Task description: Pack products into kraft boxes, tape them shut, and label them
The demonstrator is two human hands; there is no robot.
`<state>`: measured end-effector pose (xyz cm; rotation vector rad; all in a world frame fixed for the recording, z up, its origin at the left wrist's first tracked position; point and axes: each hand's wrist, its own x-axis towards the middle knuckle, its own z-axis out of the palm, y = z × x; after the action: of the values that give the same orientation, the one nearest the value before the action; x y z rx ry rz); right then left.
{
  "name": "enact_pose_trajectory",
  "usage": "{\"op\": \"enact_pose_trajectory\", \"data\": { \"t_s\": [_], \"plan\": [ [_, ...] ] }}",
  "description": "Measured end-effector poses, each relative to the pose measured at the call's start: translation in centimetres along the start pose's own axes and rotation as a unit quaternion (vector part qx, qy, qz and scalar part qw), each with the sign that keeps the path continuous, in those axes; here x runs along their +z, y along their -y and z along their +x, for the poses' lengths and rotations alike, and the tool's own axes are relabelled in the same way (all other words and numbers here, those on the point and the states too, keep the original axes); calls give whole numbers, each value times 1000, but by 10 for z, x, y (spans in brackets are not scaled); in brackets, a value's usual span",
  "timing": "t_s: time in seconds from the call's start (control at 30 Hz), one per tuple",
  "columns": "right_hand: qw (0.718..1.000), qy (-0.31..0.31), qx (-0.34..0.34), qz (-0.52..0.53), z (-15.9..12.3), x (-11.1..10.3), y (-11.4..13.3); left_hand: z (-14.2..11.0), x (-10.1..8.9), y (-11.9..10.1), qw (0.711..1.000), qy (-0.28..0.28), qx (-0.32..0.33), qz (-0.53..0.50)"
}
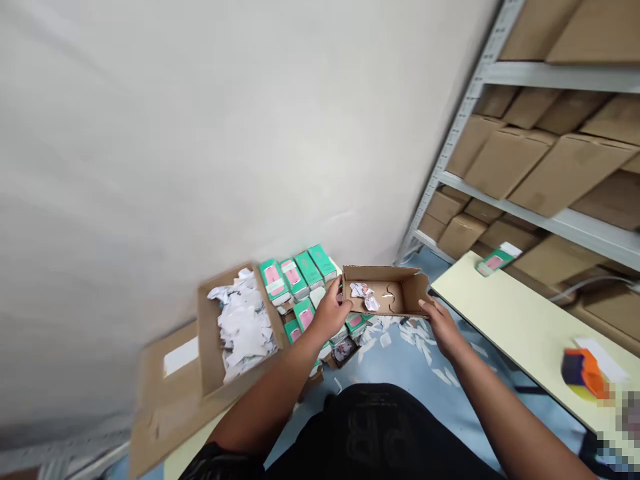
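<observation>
I hold a small open cardboard box [400,291] between both hands, low in front of me near the wall. My left hand [330,312] grips its left end and my right hand [443,327] grips its right end. A few crumpled white paper scraps [364,293] lie inside the box. Just left of it stand rows of green boxes with pink labels [295,277]. Further left an open carton [210,333] holds a pile of white paper scraps [243,323].
White paper bits [415,337] litter the blue floor. A pale yellow table [520,320] at right carries one green box [493,261] and an orange-blue object [583,372]. Metal shelving [550,217] with brown cartons fills the right. A white wall stands ahead.
</observation>
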<state>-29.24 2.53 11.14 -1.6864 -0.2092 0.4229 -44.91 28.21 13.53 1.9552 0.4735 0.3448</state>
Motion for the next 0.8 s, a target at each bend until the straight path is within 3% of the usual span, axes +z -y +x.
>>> {"op": "enact_pose_trajectory", "data": {
  "t_s": [0.13,0.3,0.5,0.8],
  "plan": [
    [994,-50,59,73,-29,-25,-15,24,27,-5,995,83,21,-52],
    [974,-161,91,130,-61,-69,-36,45,84,-19,986,138,53,-75],
    [946,-265,114,147,-63,-138,-67,67,177,-36,983,169,59,-39],
    [950,-245,167,96,-39,-263,-106,94,327,-75,976,209,53,8]
  ]
}}
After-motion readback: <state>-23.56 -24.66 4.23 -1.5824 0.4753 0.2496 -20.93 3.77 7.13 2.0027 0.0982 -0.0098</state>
